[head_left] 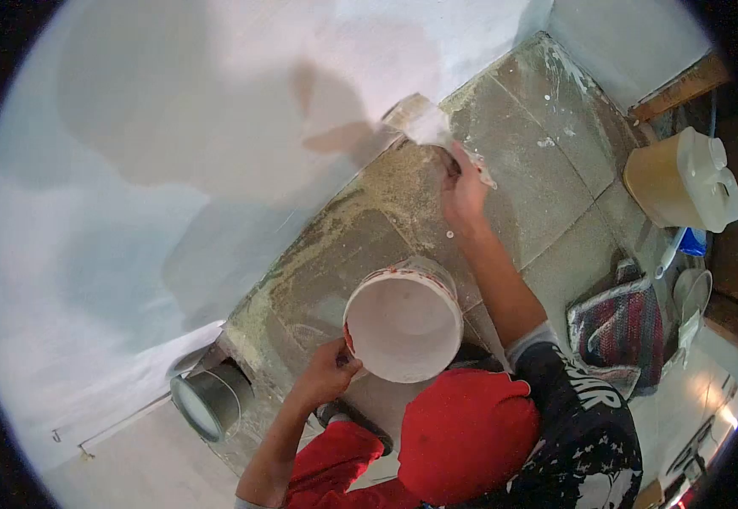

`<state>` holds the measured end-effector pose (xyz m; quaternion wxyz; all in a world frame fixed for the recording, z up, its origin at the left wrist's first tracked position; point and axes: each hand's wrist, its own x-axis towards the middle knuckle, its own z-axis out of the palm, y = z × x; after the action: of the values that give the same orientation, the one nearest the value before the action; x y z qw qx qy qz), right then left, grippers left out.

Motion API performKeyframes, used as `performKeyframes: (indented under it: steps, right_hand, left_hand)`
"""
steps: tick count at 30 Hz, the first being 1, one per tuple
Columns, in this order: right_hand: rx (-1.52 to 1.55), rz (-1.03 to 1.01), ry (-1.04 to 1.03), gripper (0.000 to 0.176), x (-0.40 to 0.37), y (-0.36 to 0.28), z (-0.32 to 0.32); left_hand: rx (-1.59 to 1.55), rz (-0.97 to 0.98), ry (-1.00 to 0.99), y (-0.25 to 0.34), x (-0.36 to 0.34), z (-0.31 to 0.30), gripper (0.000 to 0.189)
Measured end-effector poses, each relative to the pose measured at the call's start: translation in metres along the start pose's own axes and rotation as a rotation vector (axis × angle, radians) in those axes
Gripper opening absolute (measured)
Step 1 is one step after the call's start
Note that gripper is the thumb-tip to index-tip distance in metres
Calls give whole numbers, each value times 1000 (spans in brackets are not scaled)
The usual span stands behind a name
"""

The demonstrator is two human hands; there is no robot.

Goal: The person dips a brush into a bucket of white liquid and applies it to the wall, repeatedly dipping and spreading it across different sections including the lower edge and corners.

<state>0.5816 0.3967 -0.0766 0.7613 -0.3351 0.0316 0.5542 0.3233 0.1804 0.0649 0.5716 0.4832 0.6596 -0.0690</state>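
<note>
My right hand (465, 188) is closed round the handle of a wide paintbrush (420, 121), its bristles coated white. The brush is held out near the foot of the white wall (241, 93), over the floor edge in this view. Lower down, my left hand (331, 371) grips the side of a white bucket (448, 293) close to its rim. Inside the tilted bucket shows a pale white interior, and reddish smears mark the outside of its rim.
A lidded metal pail (231, 394) stands at the wall's lower left. On the right are a yellowish jug (662, 182), a woven rag mat (619, 331) and a clear plastic container (692, 293). Grey tiles (547, 170) carry white splashes. A red cap (469, 434) fills the lower middle.
</note>
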Motion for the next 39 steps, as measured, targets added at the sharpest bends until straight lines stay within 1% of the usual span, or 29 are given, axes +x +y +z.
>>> performKeyframes:
  steps: [1, 2, 3, 4, 6, 8, 10, 11, 12, 13, 14, 16, 19, 21, 23, 25, 26, 28, 30, 32, 34, 35, 37, 38, 39]
  right_hand:
    - [31, -33, -20, 18, -8, -9, 5]
    - [25, -28, -22, 18, -9, -8, 4]
    - [-53, -84, 56, 17, -10, -5, -1]
    - [-134, -140, 131, 17, -12, -1, -5]
    - [-203, -150, 134, 18, -7, 15, -13]
    - [-266, -168, 140, 18, 2, 36, -20]
    - [-313, -125, 332, 18, 14, 56, -18]
    - [-316, -120, 333, 18, 10, 48, -4]
    - [-255, -15, 235, 16, 9, 37, 7]
    - [-196, 94, 144, 14, 1, 22, 20]
    - [-200, 100, 155, 14, -8, 6, 29]
    - [-37, 43, -144, 13, -26, -25, 40]
    - [10, 7, -139, 14, -36, -39, 48]
    - [-42, -23, -141, 14, -21, -16, 29]
    - [-96, -58, -143, 15, -6, 12, 13]
    - [-223, -89, 160, 28, 0, 40, 5]
    - [-220, -90, 160, 28, 3, 47, -3]
    - [-264, -52, 293, 19, 4, 51, -10]
    - [-268, -67, 241, 19, -3, 49, -17]
    - [-277, -91, 187, 19, -6, 46, -16]
    - [-414, -96, 303, 18, -5, 53, -19]
    - [-413, -98, 301, 18, -2, 57, -19]
    - [-256, -8, 184, 29, -7, 54, -1]
    - [-254, -7, 185, 29, -9, 45, 4]
    - [-124, 95, 70, 24, -12, 30, 10]
  left_hand:
    - [-5, -1, 0, 0, 0, 0, 35]
    - [-12, 21, 45, 1, 0, 1, 31]
    - [-23, 39, 89, 0, -1, 3, 29]
    - [-36, 33, 91, -6, -1, 4, 29]
    - [56, 28, 89, -18, 6, 5, 30]
    - [28, 3, 68, 4, 1, 0, 30]
    - [11, -26, 40, 11, -1, -1, 31]
    - [38, 5, 56, 7, 0, -1, 31]
    - [65, 34, 69, 1, 2, 1, 31]
    - [61, 22, 59, -9, 4, 5, 31]
    - [41, 26, 71, -21, 6, 8, 31]
    - [23, 34, 79, -26, 9, 10, 31]
    - [-67, 67, 92, -4, 2, 5, 30]
    - [-25, -119, 11, 24, -6, -4, 29]
    - [17, -79, 31, 33, -9, -5, 29]
    - [63, -50, 45, 31, -8, -3, 29]
    - [35, -72, 34, 26, -6, -2, 29]
    - [13, -95, 36, 21, -7, -2, 30]
    - [90, -109, 62, 23, -8, -3, 32]
    - [67, -105, 50, 30, -10, -6, 33]
    - [43, -107, 31, 30, -9, -5, 34]
    - [57, -73, 33, 25, -7, -5, 32]
    - [73, -42, 36, 21, -7, -3, 31]
    - [91, -44, 50, 21, -7, -3, 32]
    - [109, -47, 65, 21, -7, -3, 33]
